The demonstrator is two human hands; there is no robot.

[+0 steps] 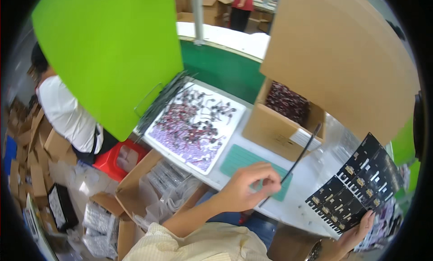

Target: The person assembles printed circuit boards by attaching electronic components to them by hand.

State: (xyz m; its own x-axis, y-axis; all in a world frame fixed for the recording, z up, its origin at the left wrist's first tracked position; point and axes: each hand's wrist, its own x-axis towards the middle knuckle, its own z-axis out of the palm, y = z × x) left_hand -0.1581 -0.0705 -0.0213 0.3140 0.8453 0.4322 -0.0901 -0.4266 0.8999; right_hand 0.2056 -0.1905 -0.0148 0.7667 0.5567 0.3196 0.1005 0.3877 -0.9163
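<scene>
My left hand (252, 184) is closed in a pinch on a long thin black strip (301, 155), which slants up and away to the right over the table. In my right hand (358, 229), at the lower right, is a panel of black circuit boards (356, 184) with small metal parts and white slots. The fingers grip its near edge, and the panel stands tilted. Below the left hand lies a green mat (239, 159). Farther left is a white tray (234, 121) of small black parts with red and black wires and purple pieces.
An open cardboard box (266, 130) of dark red parts stands behind the mat. A bundle of black strips (162, 103) lies along the tray's left edge. Bright green (112, 48) and brown (338, 58) panels rise behind. Boxes of bagged parts (167, 179) and a seated person (67, 107) are at left.
</scene>
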